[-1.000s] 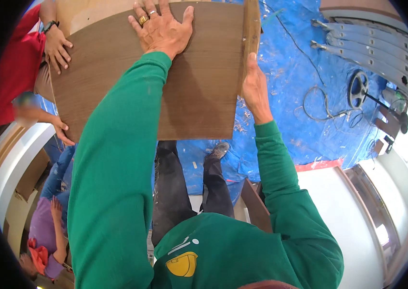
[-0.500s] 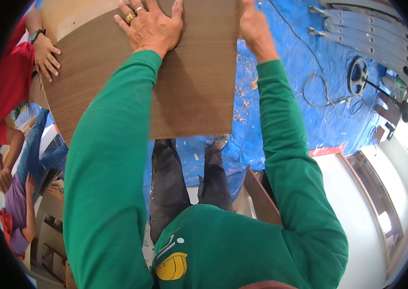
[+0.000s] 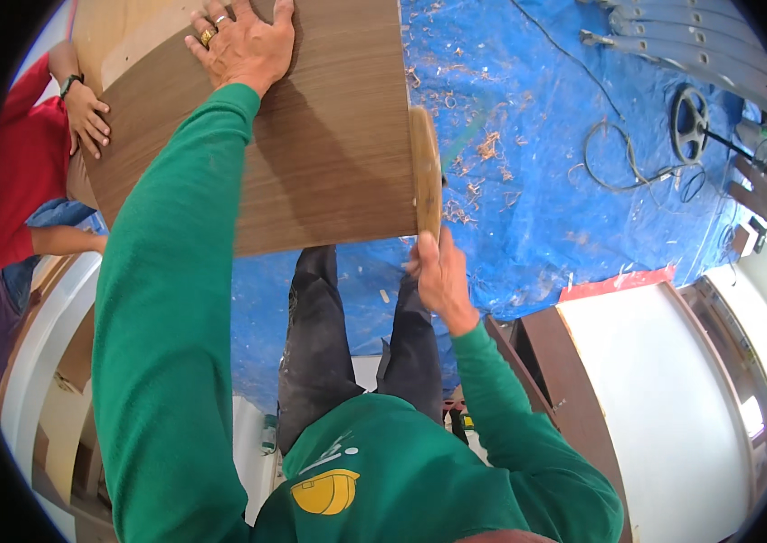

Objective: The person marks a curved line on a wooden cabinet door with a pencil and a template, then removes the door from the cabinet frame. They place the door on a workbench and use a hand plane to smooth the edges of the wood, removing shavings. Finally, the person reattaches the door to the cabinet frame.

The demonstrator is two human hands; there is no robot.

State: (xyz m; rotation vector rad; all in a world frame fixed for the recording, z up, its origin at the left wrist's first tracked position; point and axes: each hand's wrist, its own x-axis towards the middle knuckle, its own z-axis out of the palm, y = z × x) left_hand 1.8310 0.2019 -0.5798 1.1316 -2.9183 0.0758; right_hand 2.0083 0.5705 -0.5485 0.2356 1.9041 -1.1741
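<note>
brown panel point(image 3: 338, 136) cut by top edge, partly behind green sleeve point(image 3: 171, 244)

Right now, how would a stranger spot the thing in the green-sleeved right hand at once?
Find the blue floor sheet, then the big brown panel at upper left. Along that panel's right edge, the right hand holds a narrow wooden tool. Its honey-yellow colour and rounded far end set it apart from the darker panel.

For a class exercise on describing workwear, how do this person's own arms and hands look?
Long, plain green sleeves reach both wrists. The left hand is ungloved, with a golden ring and a silvery ring. The right hand is also ungloved; no ring shows there.
</note>
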